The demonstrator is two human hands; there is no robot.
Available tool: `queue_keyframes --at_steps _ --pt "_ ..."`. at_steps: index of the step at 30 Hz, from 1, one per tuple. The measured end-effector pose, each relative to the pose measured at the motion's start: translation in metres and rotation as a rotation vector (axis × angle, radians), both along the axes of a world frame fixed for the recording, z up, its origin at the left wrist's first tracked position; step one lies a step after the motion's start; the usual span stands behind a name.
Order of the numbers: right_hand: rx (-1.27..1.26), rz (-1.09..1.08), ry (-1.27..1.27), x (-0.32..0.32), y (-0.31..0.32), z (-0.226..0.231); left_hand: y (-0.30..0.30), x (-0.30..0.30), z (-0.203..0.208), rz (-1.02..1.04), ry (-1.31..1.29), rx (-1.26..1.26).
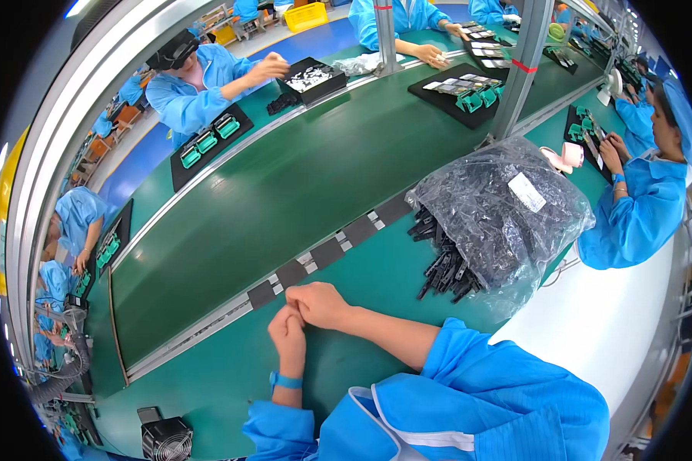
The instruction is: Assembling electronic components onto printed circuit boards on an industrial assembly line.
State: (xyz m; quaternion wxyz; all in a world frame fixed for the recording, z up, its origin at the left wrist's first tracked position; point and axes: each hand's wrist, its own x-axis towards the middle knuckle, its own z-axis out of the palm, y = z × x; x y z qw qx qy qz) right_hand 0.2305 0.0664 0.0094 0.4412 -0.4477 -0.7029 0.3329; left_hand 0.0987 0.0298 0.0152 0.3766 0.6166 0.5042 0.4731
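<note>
My left hand and my right hand meet over the green worktop, near the metal rail that edges the conveyor belt. The fingers of both are curled and pressed together at the tips. Whatever lies between them, if anything, is hidden. Around my left wrist runs a blue band. To the right of my hands, a big clear plastic bag lies on the worktop. Long black plastic parts spill from its open side.
A green conveyor belt crosses beyond my hands, with dark pads along its near rail. At lower left stands a black fan. A metal post rises behind the bag. Co-workers in blue sit across the belt and at the right, beside black trays.
</note>
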Motion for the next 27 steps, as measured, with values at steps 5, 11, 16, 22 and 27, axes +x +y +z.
queue_keyframes --at_steps 5,11,16,22,27 --pt "0.082 -0.212 0.134 0.046 0.036 0.029 0.009 0.005 0.001 -0.040 -0.030 -0.063" --pt "-0.034 -0.597 0.261 0.200 0.140 0.066 0.006 0.007 0.003 -0.039 -0.062 -0.037" --pt "-0.177 -1.148 0.182 0.366 0.193 0.023 0.008 0.012 0.008 -0.071 -0.054 -0.009" --pt "-0.378 -1.323 0.486 0.421 0.212 0.002 0.009 0.006 0.008 -0.053 0.026 -0.019" --pt "-0.234 -1.338 0.963 0.434 0.224 0.014 0.009 0.010 0.014 -0.048 0.040 -0.013"
